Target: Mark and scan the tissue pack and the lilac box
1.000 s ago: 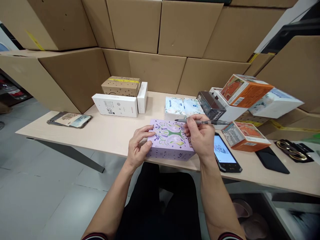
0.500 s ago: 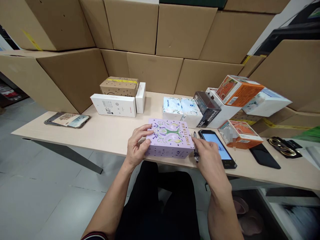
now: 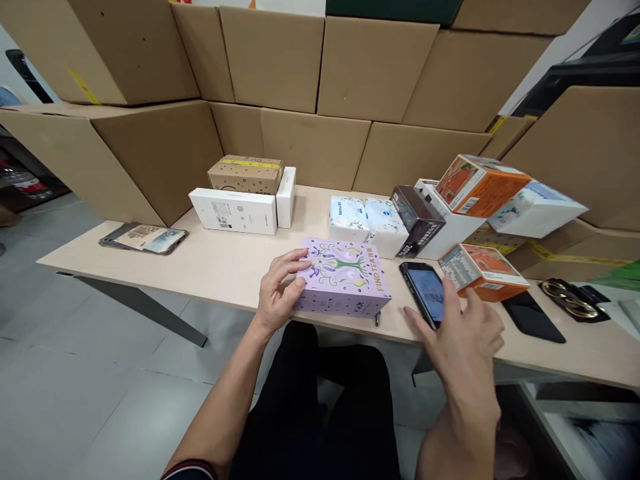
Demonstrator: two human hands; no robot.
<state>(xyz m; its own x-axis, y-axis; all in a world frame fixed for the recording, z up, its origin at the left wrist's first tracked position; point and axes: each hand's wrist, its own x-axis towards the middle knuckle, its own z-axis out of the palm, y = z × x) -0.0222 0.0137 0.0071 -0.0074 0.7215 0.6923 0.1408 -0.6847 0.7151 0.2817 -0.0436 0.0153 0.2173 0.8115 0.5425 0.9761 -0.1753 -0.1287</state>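
A lilac tea box [image 3: 345,277] with a green and purple plant print lies near the table's front edge. My left hand [image 3: 279,295] rests on the box's left end, fingers curled over its top corner. My right hand [image 3: 463,333] hovers over the lower part of a black smartphone [image 3: 424,291] to the right of the box, fingers spread, holding nothing. The tip of a pen [image 3: 377,319] shows on the table at the box's front right corner.
On the table [image 3: 220,267]: white boxes [image 3: 233,210], a brown parcel [image 3: 245,174], tissue packs [image 3: 367,223], a dark box [image 3: 417,220], orange cartons [image 3: 483,270], a second dark phone [image 3: 533,309], black-and-gold scissors [image 3: 574,300], a tablet-like item [image 3: 144,238] at far left. Large cardboard boxes [image 3: 310,87] wall the back.
My right hand held a pen above the lilac box, lowered it to the table by the box's right side, let go and moved right over the phone. The left hand stayed.
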